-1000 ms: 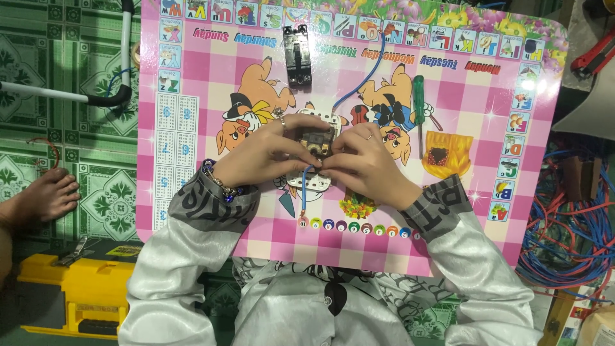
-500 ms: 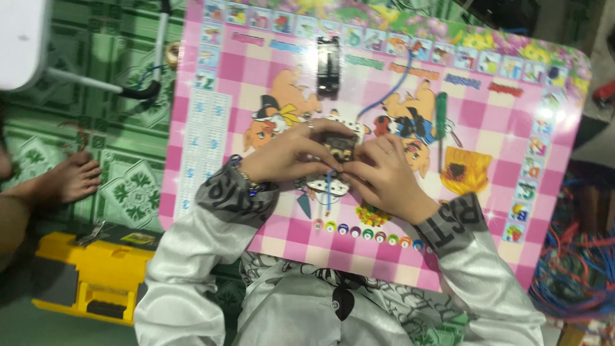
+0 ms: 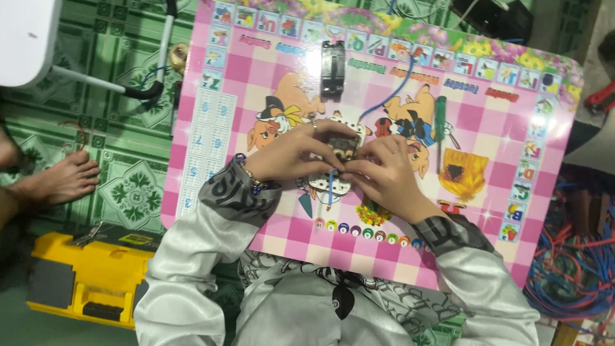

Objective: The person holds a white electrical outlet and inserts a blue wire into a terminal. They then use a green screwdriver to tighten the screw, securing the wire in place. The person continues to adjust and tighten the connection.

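Two hands meet in the middle of the pink table [image 3: 487, 211], and their fingertips [image 3: 349, 168] pinch close together on one small thing. The left hand [image 3: 288, 154] curls its fingers around the top and near side of a little dark electrical part [image 3: 343, 147]. The right hand [image 3: 384, 176] has its thumb and first finger nipped shut on a thin blue wire [image 3: 331, 187] just under that part. The fingers are nearly closed, with only the part and the wire between them. I think the wire end is going into the part, but the fingers cover the spot, so I cannot be sure.

The dark part sits on a white plate with holes [image 3: 323, 186], which lies flat on the table right under both hands. The work looks to be at the step of fitting the blue wire into the part. The next move calls for a steady hold from the left hand while the right hand pushes the wire in straight and gently.

Farther out, a black switch block [image 3: 332, 66] lies near the top edge of the table. A green screwdriver [image 3: 441, 128] lies to the right of the hands, well apart from them. On the floor sit a yellow toolbox [image 3: 83, 282] and a pile of blue and red wires [image 3: 576, 256]. Another person's bare foot [image 3: 61, 182] rests on the green tiles
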